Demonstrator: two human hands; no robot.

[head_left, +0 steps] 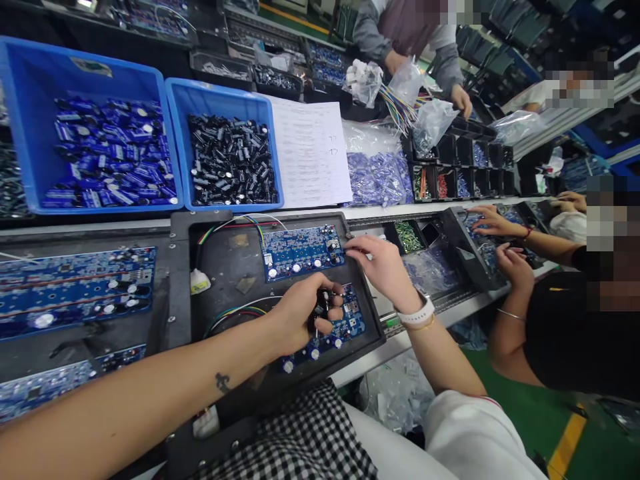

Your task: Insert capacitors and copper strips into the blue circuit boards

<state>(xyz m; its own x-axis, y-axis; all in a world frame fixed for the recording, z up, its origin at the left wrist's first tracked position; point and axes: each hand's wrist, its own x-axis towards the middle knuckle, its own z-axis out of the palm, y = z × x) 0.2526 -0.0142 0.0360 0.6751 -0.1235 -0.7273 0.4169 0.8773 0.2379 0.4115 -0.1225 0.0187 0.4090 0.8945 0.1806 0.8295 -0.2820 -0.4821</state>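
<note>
My left hand [305,313] is curled around several black cylindrical capacitors [323,308], above the lower blue circuit board [354,319], and covers part of it. My right hand [377,263], with a white watch band on its wrist, has its fingertips pinched together at the right edge of the upper blue circuit board [300,248]. Whatever sits between those fingertips is too small to make out. Both boards lie in a black tray [225,250], with coloured wires attached. White-topped round capacitors [296,268] stand along the upper board's near edge.
Behind the tray stand a blue bin [173,143] of black capacitors and another [20,133] of blue ones. Beside them are printed sheets [313,153] and a bag of blue parts [380,177]. Another tray with boards [75,287] lies left. Co-workers' hands [493,223] are at right.
</note>
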